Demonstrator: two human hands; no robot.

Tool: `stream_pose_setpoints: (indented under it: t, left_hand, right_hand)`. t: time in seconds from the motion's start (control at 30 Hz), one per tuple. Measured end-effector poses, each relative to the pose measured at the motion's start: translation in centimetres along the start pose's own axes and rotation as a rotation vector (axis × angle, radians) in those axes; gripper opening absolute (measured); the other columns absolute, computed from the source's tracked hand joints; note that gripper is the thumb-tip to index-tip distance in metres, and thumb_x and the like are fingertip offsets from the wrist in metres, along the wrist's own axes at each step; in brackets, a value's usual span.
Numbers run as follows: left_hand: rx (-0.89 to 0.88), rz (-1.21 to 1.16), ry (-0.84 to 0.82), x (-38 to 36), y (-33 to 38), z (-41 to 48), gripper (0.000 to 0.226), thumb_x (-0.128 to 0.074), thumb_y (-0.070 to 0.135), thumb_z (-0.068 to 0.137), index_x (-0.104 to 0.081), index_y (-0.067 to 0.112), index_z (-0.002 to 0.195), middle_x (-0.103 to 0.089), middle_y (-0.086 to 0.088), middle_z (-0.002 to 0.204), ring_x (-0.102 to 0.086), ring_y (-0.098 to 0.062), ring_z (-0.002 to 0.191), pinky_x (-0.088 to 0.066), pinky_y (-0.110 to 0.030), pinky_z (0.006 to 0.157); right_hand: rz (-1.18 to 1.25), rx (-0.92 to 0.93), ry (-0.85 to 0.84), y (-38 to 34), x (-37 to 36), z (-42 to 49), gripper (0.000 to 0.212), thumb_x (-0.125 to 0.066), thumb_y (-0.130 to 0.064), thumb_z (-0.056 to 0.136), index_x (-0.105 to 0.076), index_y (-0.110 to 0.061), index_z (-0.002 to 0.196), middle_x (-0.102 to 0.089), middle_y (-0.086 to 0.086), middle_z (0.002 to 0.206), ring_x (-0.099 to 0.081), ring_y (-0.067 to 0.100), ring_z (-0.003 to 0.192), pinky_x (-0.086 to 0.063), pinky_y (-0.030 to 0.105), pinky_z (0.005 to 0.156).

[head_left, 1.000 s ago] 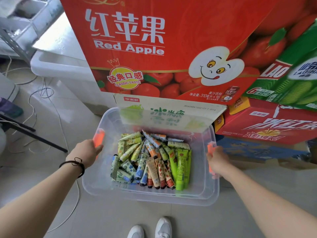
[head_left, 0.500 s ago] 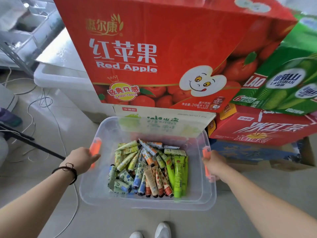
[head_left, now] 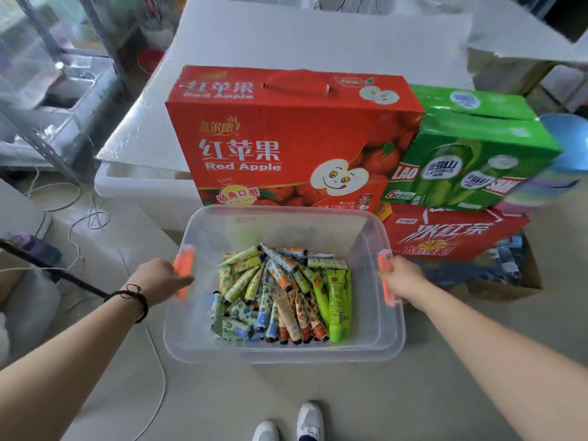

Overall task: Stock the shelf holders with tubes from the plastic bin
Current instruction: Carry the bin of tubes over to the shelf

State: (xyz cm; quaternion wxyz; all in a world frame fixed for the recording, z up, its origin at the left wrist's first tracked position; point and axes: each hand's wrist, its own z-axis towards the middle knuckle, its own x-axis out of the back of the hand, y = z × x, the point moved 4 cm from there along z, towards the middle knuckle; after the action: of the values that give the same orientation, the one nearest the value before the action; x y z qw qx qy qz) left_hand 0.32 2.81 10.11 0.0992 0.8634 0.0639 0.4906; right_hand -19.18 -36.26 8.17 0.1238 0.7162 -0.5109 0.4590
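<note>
Many tubes (head_left: pixel 280 297) in plastic bin (head_left: pixel 280 354), left hand (head_left: pixel 159 278), right hand (head_left: pixel 402 281) gripping ends.

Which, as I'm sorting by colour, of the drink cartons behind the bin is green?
The Laoshan carton, stacked above the iced-tea carton, right of the Red Apple carton; the other two are red.

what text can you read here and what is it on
"红苹果" and "Red Apple": front of red carton.
"经典口感": yellow badge on that carton.
"LAO", "崂山": green carton.
"冰红茶": lower red carton.
Print on the tubes in the plastic bin: too small to read.
</note>
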Motion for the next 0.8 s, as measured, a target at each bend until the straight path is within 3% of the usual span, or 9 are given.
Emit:
stream_pose_setpoints:
  t: [0.2, 0.3, 0.47, 0.63, 0.8]
  left_hand:
    - [-0.072, -0.069, 0.009, 5.6, 2.1, -4.5, 0.035, -0.067, 0.027, 0.079, -0.061, 0.009, 0.049, -0.055, 0.0, 0.044, -0.05, -0.018, 0.044, -0.036, -0.021, 0.045]
    - [-0.118, -0.1, 0.0, 7.7, 3.3, -6.7, 0.036, -0.067, 0.022, 0.079, -0.058, 0.01, 0.046, -0.051, 0.004, 0.036, -0.047, -0.017, 0.039, -0.034, -0.02, 0.043]
    - [-0.169, -0.127, 0.013, 9.8, 3.8, -9.4, 0.036, -0.068, 0.023, 0.076, -0.061, 0.009, 0.043, -0.055, -0.003, 0.039, -0.047, -0.018, 0.038, -0.035, -0.019, 0.044]
    - [-0.249, -0.176, 0.013, 12.3, 5.9, -11.2, 0.034, -0.069, 0.023, 0.074, -0.06, 0.008, 0.045, -0.057, -0.002, 0.04, -0.05, -0.016, 0.036, -0.037, -0.017, 0.044]
    - [-0.367, -0.194, 0.067, 14.7, 10.5, -13.3, 0.034, -0.071, 0.017, 0.076, -0.056, 0.007, 0.047, -0.047, 0.005, 0.03, -0.046, -0.016, 0.037, -0.033, -0.019, 0.044]
  right_hand:
    - [0.019, 0.027, 0.09, -0.5, 5.6, -5.3, 0.026, -0.052, -0.024, 0.097, -0.054, -0.003, 0.113, -0.059, 0.013, 0.097, -0.055, 0.025, 0.079, -0.041, 0.029, 0.058]
    - [0.05, 0.01, 0.127, -0.4, 7.9, -7.7, 0.024, -0.053, -0.025, 0.096, -0.058, -0.004, 0.107, -0.059, 0.009, 0.09, -0.056, 0.024, 0.075, -0.043, 0.03, 0.062]
    - [0.129, 0.011, 0.187, 0.4, 10.4, -11.7, 0.014, -0.054, -0.025, 0.093, -0.053, -0.012, 0.092, -0.059, 0.01, 0.094, -0.059, 0.029, 0.087, -0.046, 0.033, 0.07]
    - [0.219, 0.028, 0.281, 2.1, 13.2, -14.5, 0.024, -0.052, -0.029, 0.093, -0.049, -0.016, 0.074, -0.058, 0.007, 0.081, -0.056, 0.022, 0.069, -0.041, 0.029, 0.056]
    - [0.338, -0.005, 0.431, 4.4, 16.0, -17.4, 0.035, -0.049, -0.03, 0.095, -0.044, -0.013, 0.064, -0.05, 0.007, 0.068, -0.052, 0.025, 0.065, -0.035, 0.029, 0.052]
